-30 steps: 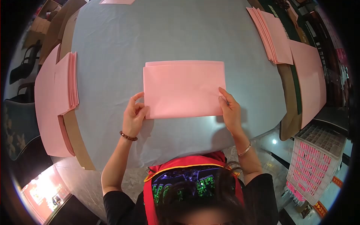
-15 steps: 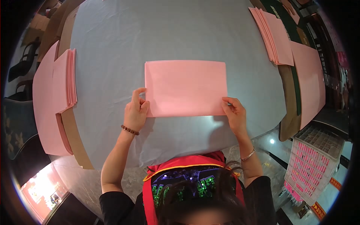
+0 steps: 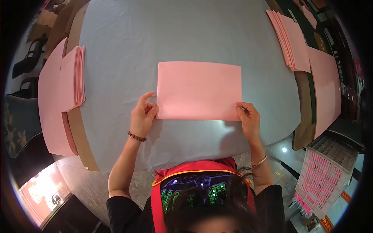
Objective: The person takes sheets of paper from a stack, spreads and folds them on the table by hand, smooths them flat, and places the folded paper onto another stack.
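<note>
A folded pink sheet of paper [image 3: 199,91] lies in front of me over the light grey-blue cloth of the table, its long side toward me. My left hand [image 3: 143,116] is at its lower left corner, thumb pressed on the edge and index finger stretched along the left side. The other left fingers are curled and partly hidden. At the lower right corner, my right hand [image 3: 249,116] pinches the paper between thumb and index finger.
Stacks of folded pink sheets stand at the left [image 3: 74,77] and right [image 3: 291,42] table edges, with larger pink sheets [image 3: 326,89] beside them. Brown cardboard [image 3: 83,139] borders the cloth. A white plastic crate [image 3: 324,174] with pink contents is at lower right.
The whole view has shifted slightly, so the table and stacks sit a little further right. The doubled left edge of the pink paper now looks even. Both hands keep to its lower corners.
</note>
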`<control>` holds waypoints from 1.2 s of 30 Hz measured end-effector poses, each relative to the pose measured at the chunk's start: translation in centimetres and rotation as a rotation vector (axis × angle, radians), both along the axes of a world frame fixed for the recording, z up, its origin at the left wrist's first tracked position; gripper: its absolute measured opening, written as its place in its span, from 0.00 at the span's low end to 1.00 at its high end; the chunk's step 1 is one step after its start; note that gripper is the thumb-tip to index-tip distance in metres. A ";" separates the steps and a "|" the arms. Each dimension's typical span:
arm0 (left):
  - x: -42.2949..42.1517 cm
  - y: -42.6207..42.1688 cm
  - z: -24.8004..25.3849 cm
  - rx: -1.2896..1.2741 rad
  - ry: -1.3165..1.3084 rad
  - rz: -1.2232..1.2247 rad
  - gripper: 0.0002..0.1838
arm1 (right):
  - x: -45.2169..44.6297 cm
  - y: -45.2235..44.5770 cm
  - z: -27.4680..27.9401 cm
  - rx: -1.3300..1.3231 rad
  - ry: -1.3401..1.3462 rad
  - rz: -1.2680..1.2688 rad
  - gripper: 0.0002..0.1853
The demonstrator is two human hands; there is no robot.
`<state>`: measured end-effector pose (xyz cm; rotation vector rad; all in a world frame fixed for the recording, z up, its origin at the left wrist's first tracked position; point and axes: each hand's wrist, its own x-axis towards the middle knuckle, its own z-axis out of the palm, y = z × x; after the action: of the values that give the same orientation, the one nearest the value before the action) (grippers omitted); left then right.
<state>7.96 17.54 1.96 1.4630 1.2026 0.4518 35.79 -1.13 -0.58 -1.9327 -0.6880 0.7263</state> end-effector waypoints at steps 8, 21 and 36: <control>0.0 0.4 -0.1 0.141 0.124 -0.125 0.25 | 0.1 0.0 -0.2 0.003 0.028 -0.019 0.06; -0.2 -1.5 0.6 0.308 0.172 -0.215 0.27 | 0.1 0.1 0.2 0.027 -0.010 0.005 0.06; 5.2 -1.8 -2.3 0.965 0.558 -0.526 0.31 | 0.1 0.1 0.4 0.008 -0.012 0.018 0.06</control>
<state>13.19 15.79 -0.33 2.7861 0.9623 0.2567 35.85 -1.07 -0.22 -1.9270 -0.7160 0.7226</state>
